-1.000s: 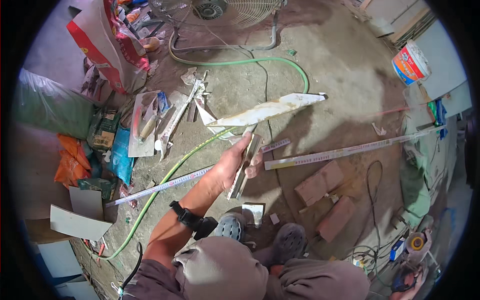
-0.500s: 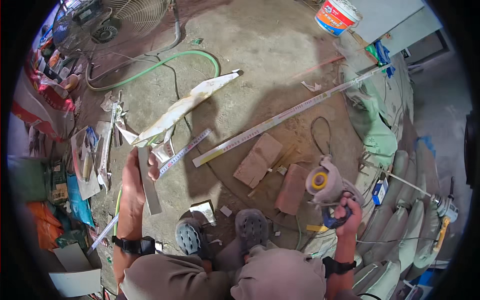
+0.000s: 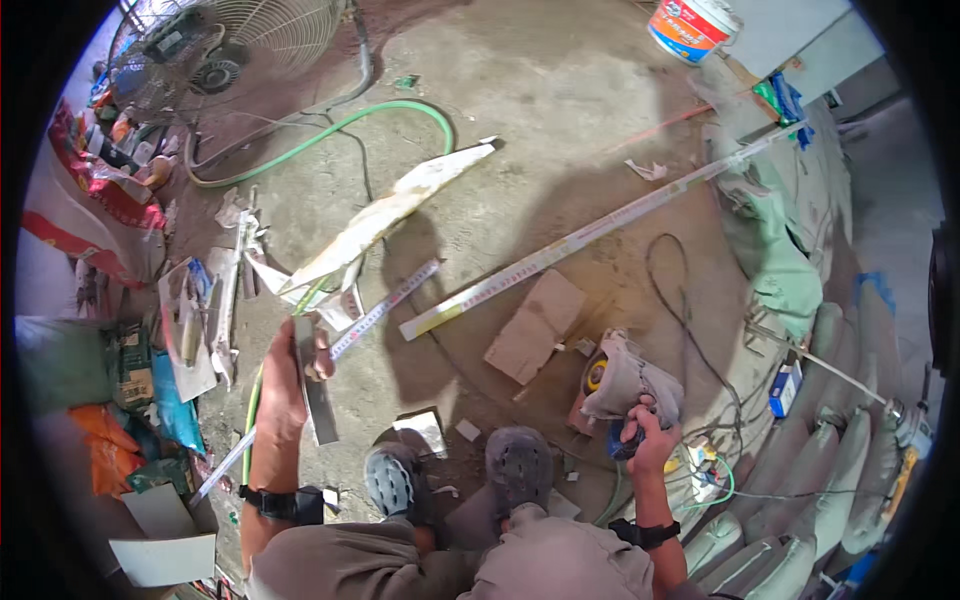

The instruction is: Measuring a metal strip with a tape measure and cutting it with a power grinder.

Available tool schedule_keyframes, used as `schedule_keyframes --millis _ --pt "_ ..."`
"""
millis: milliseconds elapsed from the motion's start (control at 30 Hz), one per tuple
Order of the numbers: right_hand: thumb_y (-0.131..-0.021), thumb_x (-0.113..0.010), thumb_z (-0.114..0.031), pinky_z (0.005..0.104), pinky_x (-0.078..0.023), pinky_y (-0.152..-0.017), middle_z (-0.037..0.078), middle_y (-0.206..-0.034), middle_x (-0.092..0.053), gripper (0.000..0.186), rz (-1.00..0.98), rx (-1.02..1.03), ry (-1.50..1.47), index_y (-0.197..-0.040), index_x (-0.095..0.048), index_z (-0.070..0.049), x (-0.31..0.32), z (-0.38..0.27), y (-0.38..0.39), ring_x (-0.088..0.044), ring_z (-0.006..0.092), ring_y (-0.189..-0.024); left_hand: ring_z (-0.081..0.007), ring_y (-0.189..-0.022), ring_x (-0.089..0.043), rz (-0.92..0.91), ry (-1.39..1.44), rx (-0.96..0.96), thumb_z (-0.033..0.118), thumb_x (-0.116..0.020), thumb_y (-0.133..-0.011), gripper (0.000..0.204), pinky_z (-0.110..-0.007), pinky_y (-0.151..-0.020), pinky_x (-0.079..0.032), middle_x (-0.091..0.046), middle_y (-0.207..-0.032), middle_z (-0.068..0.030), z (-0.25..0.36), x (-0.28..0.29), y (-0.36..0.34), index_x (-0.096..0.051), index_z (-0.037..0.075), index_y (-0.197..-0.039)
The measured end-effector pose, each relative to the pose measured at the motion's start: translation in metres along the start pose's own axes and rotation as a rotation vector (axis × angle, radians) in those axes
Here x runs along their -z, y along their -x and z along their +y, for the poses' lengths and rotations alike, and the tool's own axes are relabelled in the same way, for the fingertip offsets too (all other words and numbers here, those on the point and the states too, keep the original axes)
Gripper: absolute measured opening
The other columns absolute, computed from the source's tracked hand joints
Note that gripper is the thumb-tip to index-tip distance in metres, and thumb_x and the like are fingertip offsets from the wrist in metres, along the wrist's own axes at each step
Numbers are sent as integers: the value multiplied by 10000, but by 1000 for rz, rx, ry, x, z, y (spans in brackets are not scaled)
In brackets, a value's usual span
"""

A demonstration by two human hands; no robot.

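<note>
My left hand (image 3: 285, 390) grips a narrow grey metal strip (image 3: 322, 420) pointing away from me at the lower centre-left. Just beyond it lies a long torn white sheet (image 3: 390, 210), with a tape-printed strip (image 3: 385, 310) beside it. At the lower right my right hand (image 3: 645, 440) is closed on the dark blue handle of a dusty grey power tool (image 3: 630, 375), apparently a grinder, with a yellow round part. The tool hangs over a reddish brick (image 3: 580, 415), partly hiding it. A second brick (image 3: 530, 325) lies farther to the left of it.
A long printed straightedge (image 3: 600, 230) crosses the floor. A wire fan (image 3: 220, 50) and green hose (image 3: 400, 108) are beyond; a bucket (image 3: 690, 25) is top right. Bags and scraps (image 3: 120, 450) crowd the left, filled sacks (image 3: 780, 500) and a drill (image 3: 910, 440) the right.
My view has swung down and rightward. My right hand has brought the power tool from the far right edge inward over the brick, tilting it. My left hand still grips the strip.
</note>
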State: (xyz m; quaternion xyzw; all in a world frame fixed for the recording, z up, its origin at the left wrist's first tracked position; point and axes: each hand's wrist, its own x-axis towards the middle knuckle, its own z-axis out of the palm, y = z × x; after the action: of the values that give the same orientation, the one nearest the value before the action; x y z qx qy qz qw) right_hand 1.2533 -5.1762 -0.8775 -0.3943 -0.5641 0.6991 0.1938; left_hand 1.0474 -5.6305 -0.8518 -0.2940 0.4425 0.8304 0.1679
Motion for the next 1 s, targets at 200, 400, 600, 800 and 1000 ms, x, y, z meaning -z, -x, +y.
schedule_keyframes --millis 200,400,600,800,1000 --pt "-857 -633 45 271 -473 -469 97 -923 -657 226 -41 114 155 -1082 -618 30 2 -2 9 -581 147 -563 -182 -568 -557 -69 -89 10 362 -326 -1103 409 -319 -538 -477 -618 -780 -85 -14 -14 -11 -535 14 -1145" --pt "-835 -672 45 286 -509 -553 79 -1009 -661 275 -40 59 147 -1103 -619 17 -1 13 8 -637 158 -684 -168 -582 -557 -65 -90 30 369 -320 -1104 415 -307 -533 -478 -618 -786 -78 -15 -6 -12 -546 23 -1146" --pt "-834 -752 -52 286 -523 -691 53 -966 -663 288 -37 -7 344 -1094 -643 6 25 3 7 -632 136 -750 -138 -534 -514 -59 -159 60 403 -376 -1096 427 -269 -483 -431 -586 -744 -60 -20 -11 -13 -559 17 -1100" --pt "-973 -661 -210 287 -448 -928 79 -1142 -618 357 43 63 562 -1206 -594 52 48 -6 3 -555 133 -1052 -111 -629 -430 -173 -1211 -212 376 -789 -852 416 -341 -551 -361 -509 -689 3 -43 -6 -27 -671 -22 -886" --pt "-1043 -541 -194 286 -456 -884 46 -1036 -608 288 -64 293 674 -1202 -601 39 44 -23 -7 -551 129 -950 -86 -628 -443 -173 -372 93 257 -622 -955 203 -270 -553 -353 -520 -755 15 -51 -13 -33 -602 69 -1029"
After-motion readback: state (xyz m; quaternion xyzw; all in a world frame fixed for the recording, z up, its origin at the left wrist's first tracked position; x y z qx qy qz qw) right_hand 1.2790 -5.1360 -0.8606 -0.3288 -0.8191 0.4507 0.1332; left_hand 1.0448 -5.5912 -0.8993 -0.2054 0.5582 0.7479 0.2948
